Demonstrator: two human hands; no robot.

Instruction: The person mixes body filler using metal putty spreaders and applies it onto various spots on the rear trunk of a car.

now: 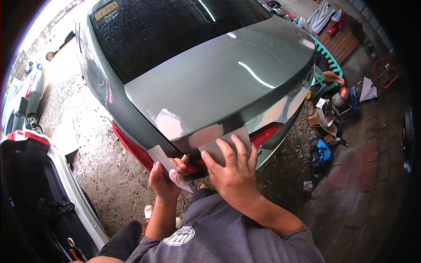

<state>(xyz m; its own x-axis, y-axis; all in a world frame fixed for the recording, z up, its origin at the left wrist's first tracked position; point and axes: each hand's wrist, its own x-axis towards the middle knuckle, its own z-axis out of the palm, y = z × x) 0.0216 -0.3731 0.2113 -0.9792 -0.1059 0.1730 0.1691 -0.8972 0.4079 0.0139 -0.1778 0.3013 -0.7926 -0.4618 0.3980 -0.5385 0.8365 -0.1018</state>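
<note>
My left hand is closed on a pale, thin strip of paper, which has a curled, light-coloured end below the fingers. My right hand grips a grey rectangular sheet that looks like sandpaper, fingers spread over its face. Just behind the sheet, a pale pinkish patch lies at the rear edge of a grey-green car's trunk lid. Another whitish patch shows at the lid's left corner. Whether the sheet touches the car I cannot tell.
Red tail lights flank the trunk. A white car with its rear open stands at the left. On the right are a green plastic chair, another person's leg, cardboard boxes and a blue plastic bag.
</note>
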